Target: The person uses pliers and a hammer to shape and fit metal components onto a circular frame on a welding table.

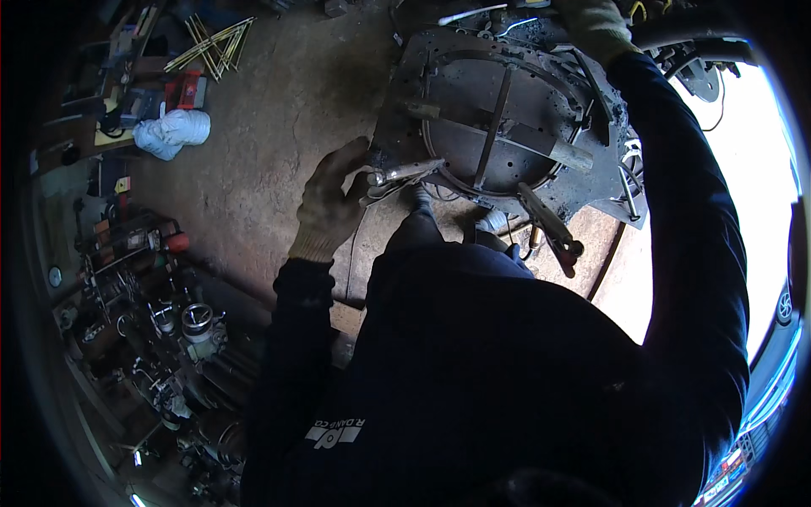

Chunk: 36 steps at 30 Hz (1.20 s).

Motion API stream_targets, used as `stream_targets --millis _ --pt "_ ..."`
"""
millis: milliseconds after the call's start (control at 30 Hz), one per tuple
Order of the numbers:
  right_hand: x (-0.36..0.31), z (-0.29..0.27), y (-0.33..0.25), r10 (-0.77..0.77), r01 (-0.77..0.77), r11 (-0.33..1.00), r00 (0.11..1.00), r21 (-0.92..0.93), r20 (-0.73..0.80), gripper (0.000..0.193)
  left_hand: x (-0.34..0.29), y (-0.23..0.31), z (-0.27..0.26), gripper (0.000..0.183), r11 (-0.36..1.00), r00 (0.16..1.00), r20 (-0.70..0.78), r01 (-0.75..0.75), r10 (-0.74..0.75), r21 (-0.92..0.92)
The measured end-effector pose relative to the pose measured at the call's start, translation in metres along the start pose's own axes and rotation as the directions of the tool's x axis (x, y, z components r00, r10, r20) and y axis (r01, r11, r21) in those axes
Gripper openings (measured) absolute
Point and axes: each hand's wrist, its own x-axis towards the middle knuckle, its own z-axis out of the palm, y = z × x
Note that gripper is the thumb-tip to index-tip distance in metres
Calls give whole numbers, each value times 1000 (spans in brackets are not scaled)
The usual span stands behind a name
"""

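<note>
My left hand point(331, 198), in a dull work glove, has its fingers curled at the handle end of locking pliers point(404, 172). The pliers' jaws reach the near-left edge of a round metal ring point(439, 160) on a dark steel plate point(393, 122). A second pair of locking pliers point(549, 221) sticks out from the ring's near-right side. Across the ring lie a flat bar point(541, 149) and a thinner rod point(496, 127). My right hand point(598, 32), also gloved, reaches past the plate's far right; its fingers run out at the top edge and what they touch is hidden.
Thin yellowish rods point(211, 49) lie in a crossed pile at the far left, near a white bundle point(173, 131) and a red box point(184, 89). Machinery with a handwheel point(197, 318) fills the left side. A dark pipe point(693, 32) crosses the far right. My foot point(492, 221) is under the plate's near edge.
</note>
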Motion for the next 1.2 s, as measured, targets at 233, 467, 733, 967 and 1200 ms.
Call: stream_targets --millis 233,467,733,967,1200 --pt "-48 -129 -33 282 -301 953 899 7 335 35 90 -18 17 40 920 939 46 -343 340 189" --pt "-90 -68 -25 293 -441 824 869 356 398 40 155 -40 37 32 728 718 170 -686 675 6" --pt "-72 -161 -91 467 -922 222 387 318 795 56 163 -42 21 41 679 625 382 -735 681 -9" --pt "-81 -193 -103 189 -566 427 818 705 543 34 165 -50 28 44 628 590 395 -777 704 41" --pt "-82 -294 -194 780 -653 -93 421 751 463 37 193 -57 33 45 647 618 264 -762 740 -31"
